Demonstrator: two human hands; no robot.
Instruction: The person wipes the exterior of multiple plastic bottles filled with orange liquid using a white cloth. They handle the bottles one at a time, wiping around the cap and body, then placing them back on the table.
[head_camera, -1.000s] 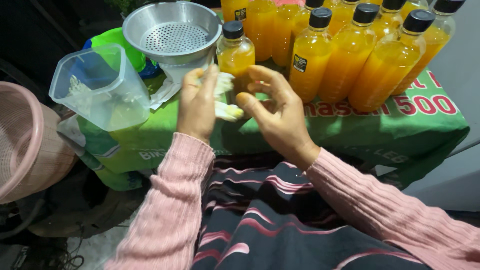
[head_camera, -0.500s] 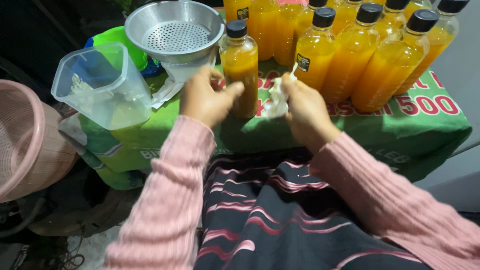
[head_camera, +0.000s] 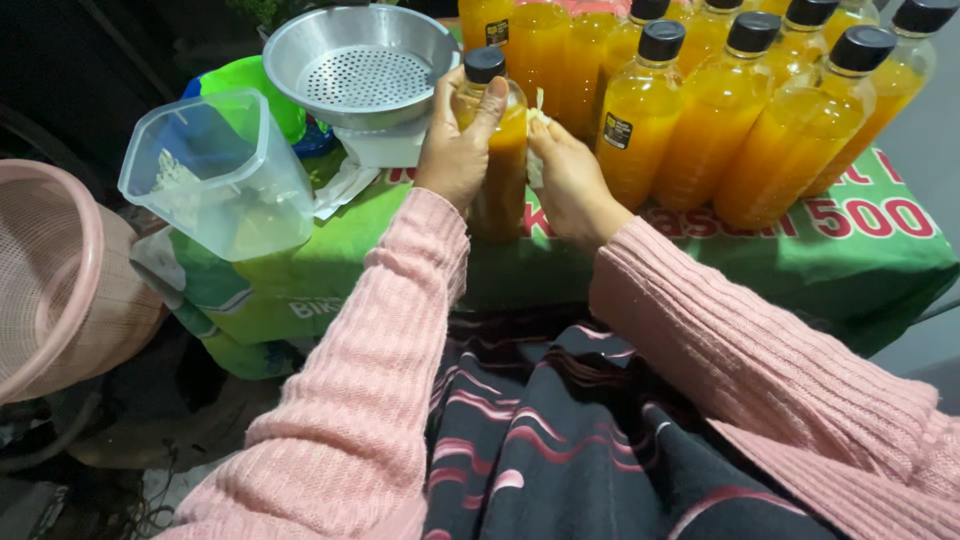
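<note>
My left hand (head_camera: 455, 150) grips an upright bottle of orange juice (head_camera: 497, 170) with a black cap, standing on the green-covered table (head_camera: 800, 250). My right hand (head_camera: 570, 180) presses a small white cloth (head_camera: 537, 140) against the bottle's right side. Both arms wear pink knitted sleeves. Several more capped orange juice bottles (head_camera: 720, 110) stand in rows just behind and to the right of my hands.
A metal strainer bowl (head_camera: 360, 65) sits on a white funnel behind my left hand. A clear plastic jug (head_camera: 215, 175) stands at the table's left end, green containers behind it. A pink basket (head_camera: 55, 280) is at far left, beside the table.
My left hand took hold of the bottle and drew it nearer. My right hand brought the white cloth against the bottle's side.
</note>
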